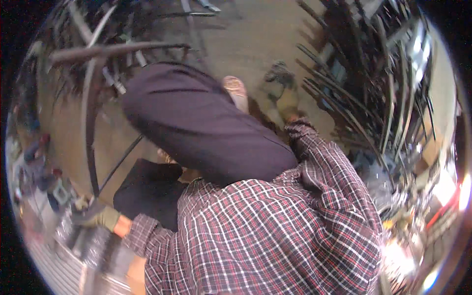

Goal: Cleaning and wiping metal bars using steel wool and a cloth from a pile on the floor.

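My right hand (282, 81), in an olive and dark grey work glove, hangs over the brown floor ahead of me. It is smeared by motion, and nothing in it can be made out. Out to my left, my left hand (96, 215) wears the same kind of glove. Its fingers are blurred beside the lower end of a dark metal bar (89, 128); whether they touch it I cannot tell. Nearest the right hand are long, thin dark metal bars (339, 93) in a dense pile.
More dark bars and metal pieces (132, 34) crowd the far left. My bent leg (196, 113) and one shoe (236, 88) are over the brown floor (255, 34). Shiny wrapped rolls (96, 246) lie at lower left. Mixed clutter (398, 211) fills the right side.
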A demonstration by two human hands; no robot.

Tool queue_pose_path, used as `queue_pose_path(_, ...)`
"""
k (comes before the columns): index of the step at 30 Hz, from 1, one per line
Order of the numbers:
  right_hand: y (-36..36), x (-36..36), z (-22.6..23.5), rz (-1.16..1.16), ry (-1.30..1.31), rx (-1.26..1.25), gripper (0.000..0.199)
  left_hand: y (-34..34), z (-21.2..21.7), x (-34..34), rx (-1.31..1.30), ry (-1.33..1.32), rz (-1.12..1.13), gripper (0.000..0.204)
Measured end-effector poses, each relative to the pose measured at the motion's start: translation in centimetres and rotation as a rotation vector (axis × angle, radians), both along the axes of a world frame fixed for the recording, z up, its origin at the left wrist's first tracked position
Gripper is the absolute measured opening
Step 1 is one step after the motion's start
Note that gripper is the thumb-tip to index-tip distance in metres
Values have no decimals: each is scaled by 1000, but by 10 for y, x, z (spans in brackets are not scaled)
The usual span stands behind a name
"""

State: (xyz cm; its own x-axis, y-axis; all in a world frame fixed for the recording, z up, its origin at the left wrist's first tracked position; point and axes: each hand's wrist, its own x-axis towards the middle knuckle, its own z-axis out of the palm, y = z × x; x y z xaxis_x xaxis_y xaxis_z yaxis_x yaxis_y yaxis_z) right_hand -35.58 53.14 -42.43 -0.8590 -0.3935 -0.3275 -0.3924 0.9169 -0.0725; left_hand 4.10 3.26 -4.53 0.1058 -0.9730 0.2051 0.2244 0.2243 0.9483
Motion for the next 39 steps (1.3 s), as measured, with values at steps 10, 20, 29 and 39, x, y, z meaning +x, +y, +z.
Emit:
queue_pose_path(10,-106,-66,86,64,-334,-978,44,1,-30,-39,8,-217,20,41)
queue_pose_path(20,-260,-8,405,161,-141,-1698,41,15,-27,-44,-113,-285,-35,48)
queue_pose_path(29,-441,200,380,1561,451,-689,32,20,-9,-66,-351,-194,5,30)
queue_pose_path(39,-391,2,389,1172,281,-600,34,8,-19,-76,-464,-397,256,26)
